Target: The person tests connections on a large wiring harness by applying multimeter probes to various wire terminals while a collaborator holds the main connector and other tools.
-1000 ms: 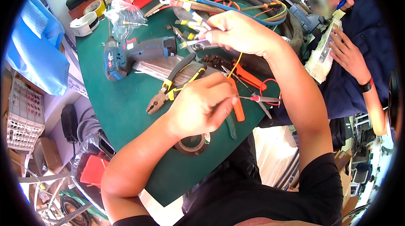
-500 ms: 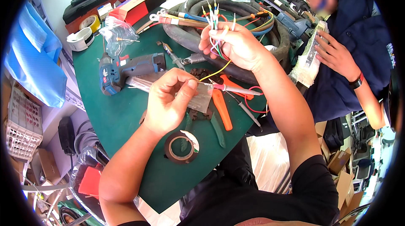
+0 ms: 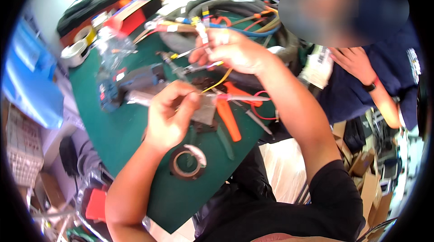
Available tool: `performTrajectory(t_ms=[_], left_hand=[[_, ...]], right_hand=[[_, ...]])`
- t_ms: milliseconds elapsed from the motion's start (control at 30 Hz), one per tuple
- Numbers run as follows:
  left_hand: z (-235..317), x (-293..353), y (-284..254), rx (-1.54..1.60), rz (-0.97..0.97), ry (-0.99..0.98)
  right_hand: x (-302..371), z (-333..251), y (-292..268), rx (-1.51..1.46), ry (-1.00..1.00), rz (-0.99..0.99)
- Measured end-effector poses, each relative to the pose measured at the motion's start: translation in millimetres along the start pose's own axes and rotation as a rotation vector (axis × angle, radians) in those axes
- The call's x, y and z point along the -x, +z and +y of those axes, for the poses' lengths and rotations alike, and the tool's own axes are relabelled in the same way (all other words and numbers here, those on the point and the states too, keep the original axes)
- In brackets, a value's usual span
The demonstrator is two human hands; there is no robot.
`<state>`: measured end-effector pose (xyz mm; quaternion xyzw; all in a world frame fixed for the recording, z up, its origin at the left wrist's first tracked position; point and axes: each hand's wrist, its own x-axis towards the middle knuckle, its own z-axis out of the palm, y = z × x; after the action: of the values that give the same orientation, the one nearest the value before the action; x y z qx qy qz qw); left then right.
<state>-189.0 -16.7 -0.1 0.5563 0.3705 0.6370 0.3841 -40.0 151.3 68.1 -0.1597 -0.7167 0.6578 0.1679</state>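
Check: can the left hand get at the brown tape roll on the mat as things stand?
Probably yes. The tape roll lies flat on the green mat just below the left hand, with nothing over it. But that hand is pinching a yellow wire, so it must let go first.

A blue drill [image 3: 131, 86], tape roll [image 3: 187, 163] and orange pliers [image 3: 228, 115] lie about.

Motion blur smears the right hand [image 3: 235, 50] and the wire bundle [image 3: 201, 27] it grips; fingers [image 3: 181, 102] of the left hand [image 3: 169, 115] hide the yellow wire's [image 3: 217, 84] end (grasp unclear). The co-worker's [image 3: 361, 65] head is blurred.
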Motion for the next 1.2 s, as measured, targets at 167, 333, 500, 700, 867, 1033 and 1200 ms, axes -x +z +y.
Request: performTrajectory(t_ms=[167,333,500,700,867,1033,1200], left_hand=[[6,1,2,0.013,0.041,-0.006],[0,-2,-3,-0.054,-0.016,0.006],[4,-1,2,0.027,0.000,-0.040],[2,-1,-2,-0.042,-0.010,0.029],[2,2,0,-0.054,0.057,-0.050],[3,-1,0,-0.161,0.063,0.081],[-3,-4,-5,-0.181,0.059,0.134]], right_hand=[[-2,-11,14,0.210,0.051,-0.064],[1,-10,17,0.411,0.048,-0.139],[8,-10,18,0.560,0.042,-0.179],[16,-21,26,0.858,0.038,-0.181],[18,-16,28,0.897,-0.045,-0.146],[13,-9,30,0.841,-0.124,0.016],[7,-2,34,0.832,-0.267,0.244]])
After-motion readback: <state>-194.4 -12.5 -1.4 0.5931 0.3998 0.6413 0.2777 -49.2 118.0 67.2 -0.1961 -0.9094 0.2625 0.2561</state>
